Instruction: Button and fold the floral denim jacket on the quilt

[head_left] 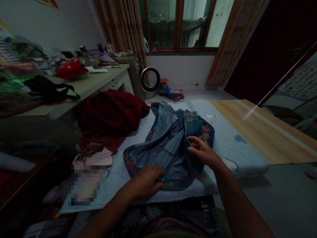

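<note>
A blue denim garment [158, 148] with flowered trim lies spread in loose folds on a pale blue padded cover [230, 138]. My left hand [148, 178] rests on its near edge, fingers stretched out over the cloth. To the right, my right hand [201, 152] has a raised fold of the denim between thumb and fingers. The folds hide part of the garment's shape. Dark red clothing [111, 112] is heaped left of the denim, with pink cloth [94, 158] nearer to me.
A cluttered desk [116, 71] runs along the left, with a black strapped item [49, 87] on it. Bare wooden board [262, 129] shows right of the cover. By the far wall stand a washing machine [140, 71] and a blue and orange ride-on toy [170, 91].
</note>
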Demonstrator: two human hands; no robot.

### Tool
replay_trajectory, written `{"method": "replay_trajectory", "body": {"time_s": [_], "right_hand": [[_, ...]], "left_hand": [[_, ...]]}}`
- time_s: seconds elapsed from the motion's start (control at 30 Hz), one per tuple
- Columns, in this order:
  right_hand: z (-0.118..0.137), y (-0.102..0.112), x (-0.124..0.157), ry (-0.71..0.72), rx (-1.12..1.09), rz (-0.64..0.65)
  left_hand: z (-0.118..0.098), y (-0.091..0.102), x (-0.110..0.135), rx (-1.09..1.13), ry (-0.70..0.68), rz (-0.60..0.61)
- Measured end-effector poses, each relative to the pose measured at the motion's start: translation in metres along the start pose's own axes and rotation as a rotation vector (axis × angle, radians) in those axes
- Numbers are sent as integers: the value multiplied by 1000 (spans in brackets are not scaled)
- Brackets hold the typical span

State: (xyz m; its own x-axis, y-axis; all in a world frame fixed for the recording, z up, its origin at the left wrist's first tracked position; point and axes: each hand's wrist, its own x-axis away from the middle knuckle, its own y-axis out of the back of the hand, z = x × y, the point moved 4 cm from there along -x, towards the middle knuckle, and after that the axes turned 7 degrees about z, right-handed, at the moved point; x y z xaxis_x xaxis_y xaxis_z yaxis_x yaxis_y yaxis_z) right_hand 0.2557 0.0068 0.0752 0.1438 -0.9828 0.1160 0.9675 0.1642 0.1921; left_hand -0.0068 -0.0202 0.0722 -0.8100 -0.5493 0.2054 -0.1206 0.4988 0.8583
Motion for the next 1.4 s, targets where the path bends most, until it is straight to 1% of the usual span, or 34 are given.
{"method": "replay_trajectory", "body": {"time_s": [0.07, 0.1, 0.17, 0.2, 0.23, 0.27, 0.3, 0.37, 0.4, 0.47, 0.53, 0.6, 0.67, 0.7, 0.73, 0.77, 0.87, 0.9, 0.93, 0.97, 1.0, 1.07, 1.13, 1.2, 1.27, 1.3, 1.33, 1.4], "right_hand": [[6, -9, 2, 69, -22, 56], [8, -13, 3, 95, -12, 79], [7, -21, 3, 119, 89, 126], [4, -26, 3, 113, 179, 150], [-1, -31, 3, 98, 281, 175], [-6, -36, 3, 78, 379, 200], [-10, -40, 4, 60, 459, 221], [-16, -47, 4, 48, 560, 246], [-17, -48, 4, 57, 583, 248], [-12, -49, 2, 91, 584, 228], [-1, -48, -3, 140, 534, 183], [13, -45, -12, 211, 455, 78], [23, -42, -22, 282, 393, -55], [26, -42, -26, 305, 390, -86], [27, -44, -31, 317, 410, -72], [27, -47, -35, 317, 451, -7], [24, -54, -40, 281, 615, 341], [24, -52, -41, 267, 647, 427], [26, -46, -42, 259, 668, 469], [30, -37, -44, 258, 683, 466], [35, -25, -48, 259, 701, 415], [44, 5, -61, 274, 786, 229], [46, 34, -78, 259, 946, 52], [39, 58, -98, 153, 1108, -73], [27, 78, -116, -3, 1177, -206], [20, 83, -124, -59, 1169, -234], [14, 86, -131, -95, 1141, -236], [5, 84, -143, -118, 1067, -158]], "left_hand": [[11, 16, -1, -9, 17, -180], [20, 26, -1, -47, 60, -287], [41, 42, -1, -168, 213, -473], [53, 47, 0, -230, 313, -531], [65, 50, 0, -274, 409, -554], [76, 51, -1, -286, 492, -543], [86, 50, -2, -261, 551, -502], [97, 44, -8, -132, 594, -388], [98, 41, -11, -56, 588, -339], [90, 38, -20, 75, 529, -299], [70, 40, -32, 202, 399, -311], [44, 44, -45, 358, 213, -338], [24, 48, -56, 428, 122, -417], [17, 47, -60, 423, 108, -439], [12, 43, -65, 399, 110, -431], [9, 37, -69, 363, 131, -401], [9, 8, -75, 227, 239, -267], [10, -1, -75, 179, 285, -247], [12, -9, -74, 135, 334, -242], [14, -15, -74, 101, 380, -246], [15, -19, -73, 82, 420, -252], [17, -20, -74, 103, 482, -248], [19, -13, -77, 176, 538, -252], [22, 0, -82, 223, 597, -298], [24, 12, -88, 225, 636, -345], [25, 16, -92, 224, 647, -350], [25, 17, -97, 228, 654, -339], [25, 14, -108, 232, 666, -298]]}}
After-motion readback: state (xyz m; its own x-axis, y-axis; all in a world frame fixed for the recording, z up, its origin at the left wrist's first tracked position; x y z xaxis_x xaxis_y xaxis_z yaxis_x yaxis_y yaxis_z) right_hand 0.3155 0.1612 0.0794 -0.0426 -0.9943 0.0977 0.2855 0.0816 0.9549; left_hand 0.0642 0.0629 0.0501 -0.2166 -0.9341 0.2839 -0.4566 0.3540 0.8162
